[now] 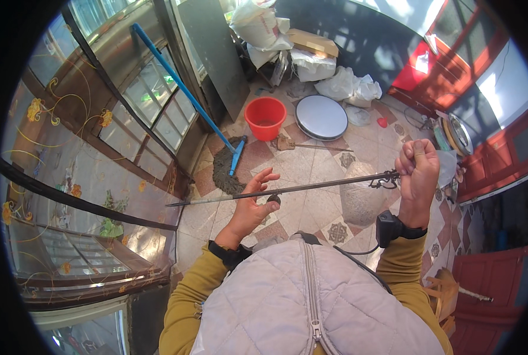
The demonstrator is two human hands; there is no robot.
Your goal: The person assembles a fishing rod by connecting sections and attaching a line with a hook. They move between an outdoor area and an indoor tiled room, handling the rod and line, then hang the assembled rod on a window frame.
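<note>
One long, thin, dark metal rod, mid-frame — right hand clenched round its right end; left hand spread open, so its unsupported tip could have swung.

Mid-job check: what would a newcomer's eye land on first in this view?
Probably the long dark rod slanting across mid-view, its ornate end at the right hand. Next, the bright red bucket farther off on the tiled floor, with a round, pale disc to its right. The long-handled blue tool at upper left also stands out, its foot by a dark grey heap.
</note>
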